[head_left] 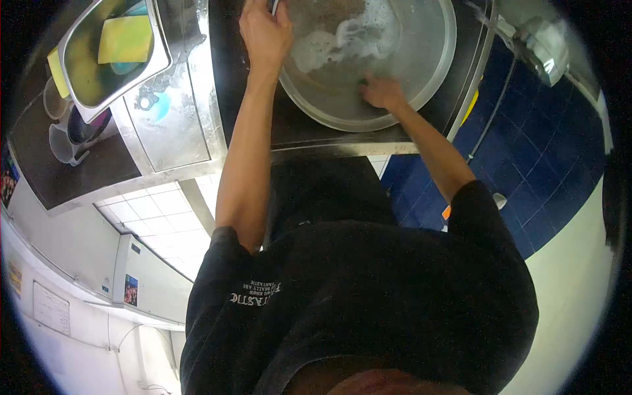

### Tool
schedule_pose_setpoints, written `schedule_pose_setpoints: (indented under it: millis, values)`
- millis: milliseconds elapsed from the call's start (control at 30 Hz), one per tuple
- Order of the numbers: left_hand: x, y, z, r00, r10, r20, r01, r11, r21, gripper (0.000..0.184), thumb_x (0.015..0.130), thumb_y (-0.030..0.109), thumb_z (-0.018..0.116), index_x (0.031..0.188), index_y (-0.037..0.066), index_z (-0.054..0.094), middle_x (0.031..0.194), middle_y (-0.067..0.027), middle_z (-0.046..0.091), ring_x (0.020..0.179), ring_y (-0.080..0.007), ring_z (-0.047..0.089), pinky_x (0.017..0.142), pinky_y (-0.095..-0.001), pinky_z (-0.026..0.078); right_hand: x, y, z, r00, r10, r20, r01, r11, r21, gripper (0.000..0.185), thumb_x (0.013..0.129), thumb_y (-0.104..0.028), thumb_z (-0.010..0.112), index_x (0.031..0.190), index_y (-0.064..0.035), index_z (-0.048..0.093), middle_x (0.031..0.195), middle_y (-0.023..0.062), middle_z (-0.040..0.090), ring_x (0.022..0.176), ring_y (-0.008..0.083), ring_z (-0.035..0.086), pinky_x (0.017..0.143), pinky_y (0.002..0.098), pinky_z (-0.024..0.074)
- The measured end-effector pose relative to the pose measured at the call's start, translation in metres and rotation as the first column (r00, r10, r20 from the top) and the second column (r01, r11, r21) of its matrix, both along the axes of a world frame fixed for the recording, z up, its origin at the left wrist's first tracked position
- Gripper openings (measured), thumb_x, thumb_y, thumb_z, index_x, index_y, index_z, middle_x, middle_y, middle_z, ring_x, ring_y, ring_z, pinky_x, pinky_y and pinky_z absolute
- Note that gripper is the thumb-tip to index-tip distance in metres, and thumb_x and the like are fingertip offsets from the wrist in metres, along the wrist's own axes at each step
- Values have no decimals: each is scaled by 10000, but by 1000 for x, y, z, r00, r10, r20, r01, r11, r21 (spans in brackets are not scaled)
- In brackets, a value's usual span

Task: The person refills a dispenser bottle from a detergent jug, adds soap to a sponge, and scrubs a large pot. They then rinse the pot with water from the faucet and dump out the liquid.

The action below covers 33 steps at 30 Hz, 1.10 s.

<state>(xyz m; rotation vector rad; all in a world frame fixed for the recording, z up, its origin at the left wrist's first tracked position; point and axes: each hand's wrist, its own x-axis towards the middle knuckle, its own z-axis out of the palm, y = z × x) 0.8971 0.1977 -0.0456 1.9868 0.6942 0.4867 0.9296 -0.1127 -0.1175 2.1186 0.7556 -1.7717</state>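
A large round metal basin stands on the dark counter, with murky water and white suds in it. My left hand is at the basin's upper left edge, its fingers closed round a metal part there, seemingly the rim or a handle; the top of the hand is cut off by the frame. Inside the basin, near its lower side, my right hand reaches down to the bottom or the shallow water. Its fingers are curled, and a small dark greenish thing shows at the fingertips, too blurred to name.
On the left stands a steel container with a yellow sponge and liquid; clear plastic jugs sit beside it. A steel panel adjoins the basin's counter. At right are a clear plastic-looking object and blue floor tiles.
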Motion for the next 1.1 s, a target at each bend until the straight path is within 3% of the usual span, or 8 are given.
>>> schedule_pose_setpoints:
  millis: [100,200,333,567,700,833,933,1100]
  values:
    - [7,-5,-4,999,13,-45,-15,998,-59,277,937,14,623,1204,-28,682,1130,-273,682,1073,-472,673,950,-492,533,-66,55,-51,890,-456,-27,442,846,297,643,1123,-480,364,1609,-60,408,1677,239,363,1502,427,419,1239,524,328]
    - [-2,-10,-21,999,32,-18,-27,973,231,283,954,60,625,1218,-18,692,1153,-298,690,1124,-503,658,981,-513,531,-65,25,-77,872,-481,-94,486,821,301,663,1103,-487,399,1619,-71,390,1642,250,419,1463,440,470,1214,544,360]
    - [6,4,-26,1000,-15,19,13,997,80,257,966,194,718,1175,47,743,947,-167,678,872,-356,695,806,-446,537,20,4,12,992,32,119,-3,973,-232,705,1075,-486,453,1637,-75,342,1534,279,540,1443,415,506,1208,532,370]
    - [7,-1,-30,999,-13,-34,15,998,59,289,979,258,712,1214,96,755,969,-192,684,902,-389,699,835,-473,540,-63,50,-27,742,-657,-131,663,691,286,643,1073,-459,527,1589,-88,430,1541,247,543,1459,415,487,1203,534,373]
    - [8,3,-23,994,-7,-111,19,993,113,324,999,281,695,1278,126,753,999,-221,693,977,-432,702,885,-502,542,18,-17,24,985,51,165,-28,990,-139,599,1081,-455,513,1634,-255,402,1475,213,588,1366,374,570,1154,507,418]
    - [6,1,-17,988,-29,-150,46,992,115,330,1013,258,676,1318,153,746,1003,-228,696,986,-426,708,897,-492,546,135,-41,-1,475,756,451,-634,649,-419,601,1043,-250,593,1605,-397,439,1548,146,520,1436,356,464,1118,538,379]
    - [1,-4,-19,992,-59,-112,71,992,103,342,1023,261,667,1346,175,735,1001,-230,699,972,-423,712,883,-487,551,191,-30,0,22,681,732,-775,474,-418,618,1036,-215,588,1607,-395,434,1552,129,506,1452,322,428,1149,510,342]
    - [6,0,-19,981,-67,-183,90,988,124,360,1016,255,677,1362,168,727,981,-235,691,944,-423,712,869,-485,555,146,-50,0,489,725,485,-667,669,-328,604,1051,-230,567,1624,-354,420,1675,143,393,1495,362,428,1158,546,402]
